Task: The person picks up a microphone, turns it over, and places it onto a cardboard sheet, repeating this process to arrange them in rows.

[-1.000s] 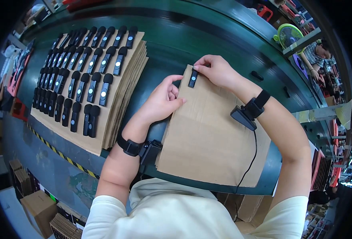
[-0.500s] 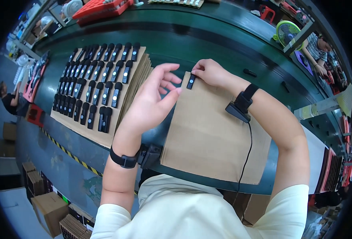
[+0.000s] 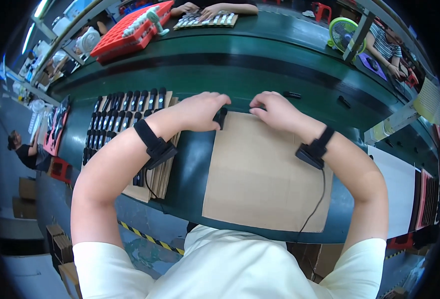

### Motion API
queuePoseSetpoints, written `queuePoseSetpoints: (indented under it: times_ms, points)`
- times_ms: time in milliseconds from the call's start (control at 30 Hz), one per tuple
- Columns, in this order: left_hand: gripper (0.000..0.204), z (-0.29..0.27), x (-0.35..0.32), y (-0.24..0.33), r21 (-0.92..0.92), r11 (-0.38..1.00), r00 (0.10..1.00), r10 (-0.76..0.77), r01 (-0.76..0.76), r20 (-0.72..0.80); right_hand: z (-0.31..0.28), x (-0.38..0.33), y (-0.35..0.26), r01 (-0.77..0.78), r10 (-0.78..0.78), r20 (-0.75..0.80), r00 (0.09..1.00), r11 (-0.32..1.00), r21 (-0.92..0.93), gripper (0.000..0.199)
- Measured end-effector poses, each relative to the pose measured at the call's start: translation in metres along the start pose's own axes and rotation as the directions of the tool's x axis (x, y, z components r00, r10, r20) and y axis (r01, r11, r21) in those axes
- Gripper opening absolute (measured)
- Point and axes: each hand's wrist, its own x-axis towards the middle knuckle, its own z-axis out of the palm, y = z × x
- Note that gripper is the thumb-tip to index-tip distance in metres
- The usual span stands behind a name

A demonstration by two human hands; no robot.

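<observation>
A small black microphone-shaped device [image 3: 223, 118] lies at the far left corner of a bare brown cardboard sheet [image 3: 264, 174]. Close against its left side is my left hand [image 3: 202, 110], fingers and thumb apart; whether it touches the device I cannot tell. My right hand [image 3: 275, 110] hovers by the sheet's far edge, its fingers loosely bent and holding nothing. To the left, rows of similar black devices [image 3: 128, 101] cover a stack of cardboard sheets [image 3: 161, 182], partly hidden behind my left forearm.
Two loose black pieces, one [image 3: 292, 94] nearer the middle and one [image 3: 344, 102] farther right, lie on the green bench [image 3: 190, 149]. Beyond are a red tray [image 3: 130, 30], a green fan [image 3: 343, 35] and co-workers' hands [image 3: 212, 10]. A metal post [image 3: 394, 119] stands at right.
My right hand has let go of the black device and moved right along the sheet's far edge. My left hand has come up beside the device. The whole view has shifted.
</observation>
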Motion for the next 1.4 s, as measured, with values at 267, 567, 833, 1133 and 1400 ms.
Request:
queuePoseSetpoints:
  times_ms: [267, 567, 833, 1133, 1400]
  points:
    - [0.08, 0.035, -0.008, -0.013, -0.034, 0.997, 0.995, -0.065, 0.068, 0.073, -0.065, -0.097, -0.003, 0.011, -0.012, -0.045, 0.999, 1.0, -0.02, 0.016]
    - [0.078, 0.03, -0.014, -0.02, -0.071, 0.992, 0.995, -0.098, 0.1, 0.025, -0.089, -0.125, 0.0, -0.17, 0.176, -0.064, 0.982, 0.981, 0.091, 0.012]
    - [0.069, 0.033, -0.012, -0.009, -0.087, 0.996, 0.998, -0.039, 0.035, -0.042, -0.085, -0.117, -0.006, -0.116, 0.122, -0.059, 0.991, 0.989, 0.086, 0.011]
    - [0.069, 0.028, -0.017, 0.0, -0.028, 0.998, 0.997, -0.049, 0.047, -0.066, -0.089, -0.118, -0.005, -0.121, 0.124, -0.038, 0.992, 0.99, 0.077, 0.008]
    - [0.074, 0.037, -0.024, -0.004, -0.061, 0.996, 0.995, -0.069, 0.065, -0.071, -0.082, -0.118, -0.001, -0.1, 0.101, -0.013, 0.995, 0.992, 0.071, 0.007]
